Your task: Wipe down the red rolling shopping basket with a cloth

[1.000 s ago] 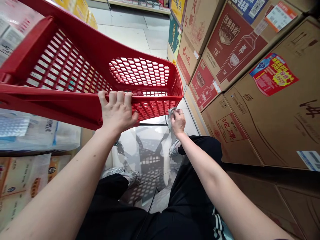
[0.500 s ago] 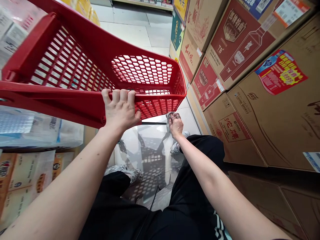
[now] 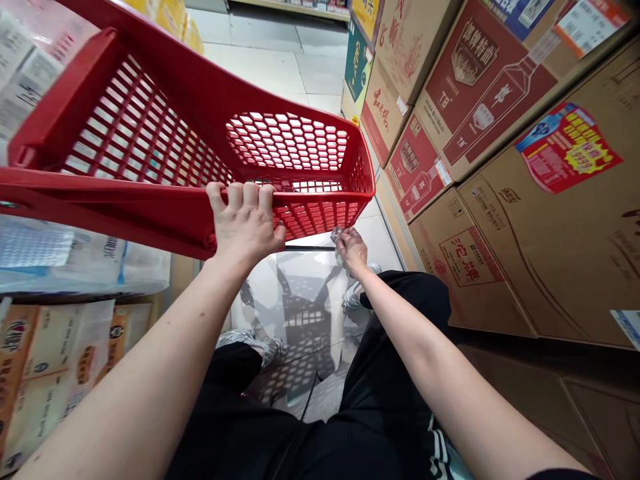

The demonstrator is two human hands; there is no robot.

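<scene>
- I'm seeing the left hand (image 3: pixel 245 223) clamping the near rim of the red basket (image 3: pixel 125 213): four fingers are hooking over the top edge and the thumb is pressing from below.
- The left arm is reaching straight forward from bottom left, with the wrist level and the elbow nearly extended.
- The red basket is hanging tilted in the air above the floor (image 3: pixel 280 67), open side turning toward me, its mesh bottom facing away and its far end pointing down the aisle.
- The right hand (image 3: pixel 351 248) is sitting just under the basket's near right corner, fist curling tight around a pale crumpled wad (image 3: pixel 337 235). I can't tell whether it's cloth or paper.
- The wad is pressing at or just beside the underside of the basket; I can't tell if it's touching.
- The right arm is stretching forward from bottom right, lower than the left.
- Cardboard boxes (image 3: pixel 550 253) are stacking up along the right.
- Wrapped packs (image 3: pixel 75 263) are lying at left.
- Sneakers (image 3: pixel 257 347) are showing below.
</scene>
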